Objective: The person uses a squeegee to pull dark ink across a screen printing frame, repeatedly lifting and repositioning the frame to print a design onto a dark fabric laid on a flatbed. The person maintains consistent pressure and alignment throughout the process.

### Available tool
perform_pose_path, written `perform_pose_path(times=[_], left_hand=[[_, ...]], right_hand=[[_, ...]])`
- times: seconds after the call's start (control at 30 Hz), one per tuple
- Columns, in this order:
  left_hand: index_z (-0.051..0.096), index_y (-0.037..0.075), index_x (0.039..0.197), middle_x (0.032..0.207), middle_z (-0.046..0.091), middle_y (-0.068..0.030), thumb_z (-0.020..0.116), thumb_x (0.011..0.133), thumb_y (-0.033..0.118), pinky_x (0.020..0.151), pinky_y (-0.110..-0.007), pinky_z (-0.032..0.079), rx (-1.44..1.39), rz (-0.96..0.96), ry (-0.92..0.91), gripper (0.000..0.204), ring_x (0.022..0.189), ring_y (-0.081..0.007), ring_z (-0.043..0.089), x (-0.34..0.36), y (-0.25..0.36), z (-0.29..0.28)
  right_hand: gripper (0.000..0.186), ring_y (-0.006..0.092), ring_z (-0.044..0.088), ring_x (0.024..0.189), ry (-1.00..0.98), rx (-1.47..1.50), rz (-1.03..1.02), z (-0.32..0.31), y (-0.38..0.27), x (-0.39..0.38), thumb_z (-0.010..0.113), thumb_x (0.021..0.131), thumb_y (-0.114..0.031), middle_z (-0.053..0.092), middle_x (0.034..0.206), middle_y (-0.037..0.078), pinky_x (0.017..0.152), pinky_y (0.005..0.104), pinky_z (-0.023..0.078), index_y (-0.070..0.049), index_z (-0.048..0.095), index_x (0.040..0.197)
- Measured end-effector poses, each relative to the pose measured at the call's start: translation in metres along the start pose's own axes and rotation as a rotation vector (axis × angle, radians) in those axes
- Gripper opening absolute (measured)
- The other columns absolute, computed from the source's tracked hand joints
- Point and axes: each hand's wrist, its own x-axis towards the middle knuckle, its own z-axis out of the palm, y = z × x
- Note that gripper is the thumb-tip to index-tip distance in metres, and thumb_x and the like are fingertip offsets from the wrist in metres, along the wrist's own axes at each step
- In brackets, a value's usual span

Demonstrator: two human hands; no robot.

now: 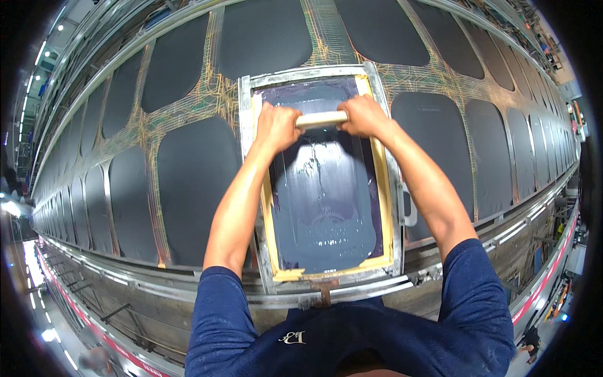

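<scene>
Both my hands grip a pale squeegee (321, 119) from its two ends. My left hand (278, 127) is closed round the left end, and my right hand (365, 117) round the right end. The squeegee lies across the far part of a screen printing frame (397, 239). Wet dark grey ink (326, 248) coats the mesh and reflects light in the middle. Yellow tape (384, 207) runs along the inner edges of the metal frame. The squeegee's lower edge is hard to make out against the ink.
The frame rests on a long printing table holding rows of dark rounded panels (195, 188), with thin coloured lines (217, 94) between them. A metal rail (370, 290) follows the table's near edge. A light handle (409, 208) sticks out at the frame's right side.
</scene>
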Motion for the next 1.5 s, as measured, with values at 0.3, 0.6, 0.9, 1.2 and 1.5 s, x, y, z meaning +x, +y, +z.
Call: perform_pose_path(times=[0.3, 0.6, 0.9, 1.2, 1.5], left_hand=[[0.079, 0.011, 0.103, 0.089, 0.074, -0.0192, 0.086, 0.07, 0.033, 0.082, -0.046, 0.055, -0.023, -0.035, -0.046, 0.039, 0.087, -0.0368, 0.072, 0.096, -0.057, 0.0], [0.079, 0.014, 0.096, 0.077, 0.073, -0.0134, 0.085, 0.073, 0.03, 0.083, -0.044, 0.053, -0.015, -0.027, -0.045, 0.029, 0.082, -0.0338, 0.072, 0.002, 0.002, 0.008], [0.076, 0.014, 0.084, 0.078, 0.072, -0.0067, 0.081, 0.066, 0.01, 0.074, -0.043, 0.047, -0.118, -0.032, 0.041, 0.019, 0.07, -0.029, 0.066, -0.226, 0.141, 0.044], [0.073, 0.013, 0.089, 0.094, 0.071, -0.0053, 0.074, 0.067, 0.01, 0.087, -0.045, 0.044, -0.013, -0.106, -0.063, 0.022, 0.097, -0.0267, 0.063, -0.279, 0.179, 0.033], [0.073, 0.016, 0.098, 0.095, 0.068, 0.0009, 0.083, 0.064, 0.019, 0.086, -0.039, 0.041, 0.003, -0.059, 0.097, 0.035, 0.094, -0.0215, 0.062, -0.295, 0.172, 0.05]], right_hand=[[0.037, 0.0408, 0.071, 0.093, -0.051, 0.146, 0.058, -0.02, 0.052, 0.096, 0.084, 0.075, -0.024, 0.074, 0.091, 0.023, 0.083, 0.0462, 0.055, -0.003, 0.075, 0.104], [0.026, 0.0383, 0.071, 0.087, -0.037, 0.082, 0.004, 0.003, 0.0, 0.003, 0.082, 0.073, -0.024, 0.073, 0.083, 0.02, 0.082, 0.0472, 0.054, -0.006, 0.077, 0.091], [0.024, 0.0298, 0.064, 0.091, -0.001, 0.092, -0.076, 0.068, -0.105, -0.228, 0.077, 0.065, -0.011, 0.07, 0.082, 0.01, 0.089, 0.0426, 0.045, -0.008, 0.073, 0.089], [0.037, 0.0375, 0.062, 0.11, 0.701, 0.218, 0.438, 0.054, -0.037, -0.245, 0.073, 0.088, -0.028, 0.069, 0.111, 0.016, 0.096, 0.0465, 0.047, -0.004, 0.067, 0.116], [0.024, 0.0474, 0.066, 0.081, 0.672, 0.484, 0.639, 0.084, -0.003, -0.239, 0.067, 0.093, -0.025, 0.068, 0.084, 0.025, 0.073, 0.0503, 0.049, -0.002, 0.062, 0.088]])
